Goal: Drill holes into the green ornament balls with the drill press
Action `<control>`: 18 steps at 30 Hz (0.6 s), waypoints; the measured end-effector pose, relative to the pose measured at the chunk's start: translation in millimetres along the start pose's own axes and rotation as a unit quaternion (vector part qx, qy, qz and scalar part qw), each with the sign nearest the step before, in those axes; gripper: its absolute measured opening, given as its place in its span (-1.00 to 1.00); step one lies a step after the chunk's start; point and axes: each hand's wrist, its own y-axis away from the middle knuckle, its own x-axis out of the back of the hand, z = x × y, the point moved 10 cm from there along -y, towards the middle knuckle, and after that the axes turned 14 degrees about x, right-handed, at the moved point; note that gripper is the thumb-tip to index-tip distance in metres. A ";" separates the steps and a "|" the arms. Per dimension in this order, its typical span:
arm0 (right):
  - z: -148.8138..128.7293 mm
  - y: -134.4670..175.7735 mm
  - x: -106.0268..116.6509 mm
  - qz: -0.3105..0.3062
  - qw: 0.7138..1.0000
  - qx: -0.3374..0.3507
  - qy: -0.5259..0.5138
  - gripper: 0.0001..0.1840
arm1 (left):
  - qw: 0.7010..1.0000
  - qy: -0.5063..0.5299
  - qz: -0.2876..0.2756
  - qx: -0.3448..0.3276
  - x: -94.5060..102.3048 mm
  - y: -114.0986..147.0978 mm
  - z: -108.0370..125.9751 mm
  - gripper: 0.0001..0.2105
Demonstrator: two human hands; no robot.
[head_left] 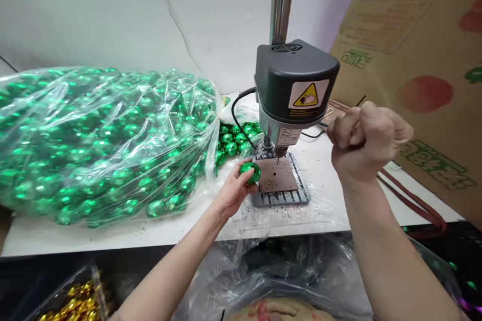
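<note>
My left hand (234,191) is closed around a shiny green ball (250,173), with the thumb across its face. It holds the ball at the left edge of a brown board (277,175) on the slotted base (303,195) of a small bench drill press (295,80). The thin drill bit (278,160) points down over the board, right of the ball and apart from it. To the right of the motor housing, my right hand (367,135) is a raised fist around the press's feed lever (323,124), most of which the fingers hide.
A large clear plastic bag (105,145) of green faceted balls fills the table's left; more loose green balls (231,148) lie behind the left hand. A cardboard box (410,70) stands at right. Gold pieces (75,306) sit lower left. Dark shavings dot the white table (327,200).
</note>
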 end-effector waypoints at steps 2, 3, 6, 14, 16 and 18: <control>-0.5 -0.5 0.0 0.002 1.000 0.003 0.003 -0.46 | 1.000 0.008 -0.016 0.001 -3.2 -6.3 1.2 -0.54; -0.6 -0.7 -0.4 0.001 1.000 0.003 0.006 -0.46 | 1.000 0.012 -0.026 0.004 -5.2 -9.4 1.2 -0.57; -0.5 -0.9 -2.2 -0.001 1.000 -0.002 0.015 -0.45 | 0.998 0.017 -0.050 0.017 -10.0 -16.9 0.3 -0.62; 2.2 -0.3 -0.1 0.007 1.000 -0.011 0.026 -0.42 | 0.996 0.006 -0.084 0.028 -10.5 -27.0 -3.8 -0.52; 1.6 -0.7 0.4 0.000 0.999 0.001 0.035 -0.41 | 0.997 -0.003 -0.078 0.017 -8.6 -28.4 -5.5 -0.51; 1.3 -0.6 0.7 -0.008 0.999 0.008 0.048 -0.40 | 0.998 -0.025 -0.066 0.000 -7.0 -29.3 -7.7 -0.47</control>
